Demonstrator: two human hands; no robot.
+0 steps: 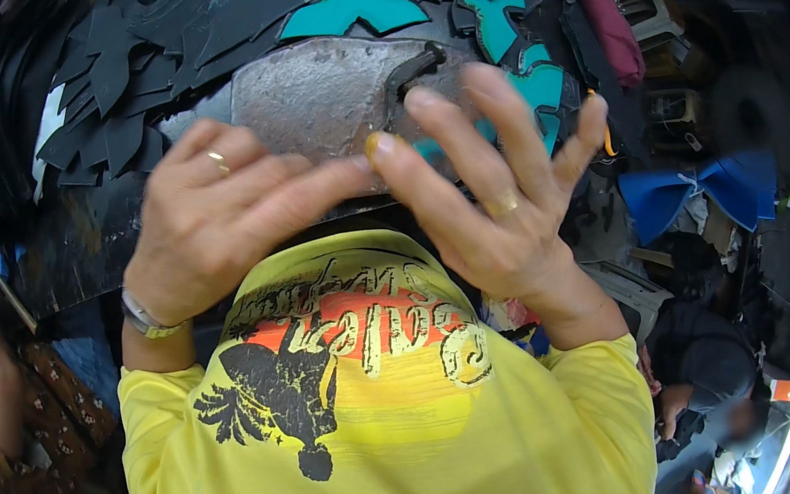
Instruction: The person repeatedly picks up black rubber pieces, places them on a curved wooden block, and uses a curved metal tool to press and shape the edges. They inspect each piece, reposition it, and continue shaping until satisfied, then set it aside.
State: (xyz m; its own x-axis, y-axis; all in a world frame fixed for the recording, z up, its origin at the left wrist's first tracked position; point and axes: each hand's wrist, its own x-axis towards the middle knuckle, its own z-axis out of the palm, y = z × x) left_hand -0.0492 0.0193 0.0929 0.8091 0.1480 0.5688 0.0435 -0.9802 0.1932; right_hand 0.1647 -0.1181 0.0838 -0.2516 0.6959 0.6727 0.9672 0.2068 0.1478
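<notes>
My left hand (208, 211), wearing a ring and a wrist band, is closed with curled fingers. Its forefinger reaches across to the yellowish fingertip of my right hand (501, 176); anything between them is too small or hidden to make out. The right hand's other fingers are spread and slightly blurred, and its thumb does not show. Both hands are over the near edge of a worn grey slab (305, 98). On the slab, just beyond the right fingertips, lies a narrow curved black strip (410, 67).
Teal cut pieces with black edges (357, 11) lie beyond and right of the slab. Many black cut pieces (119, 57) are heaped at the left and far side. A blue bow-shaped piece (702, 184) is at right. Other people sit nearby at lower left and right.
</notes>
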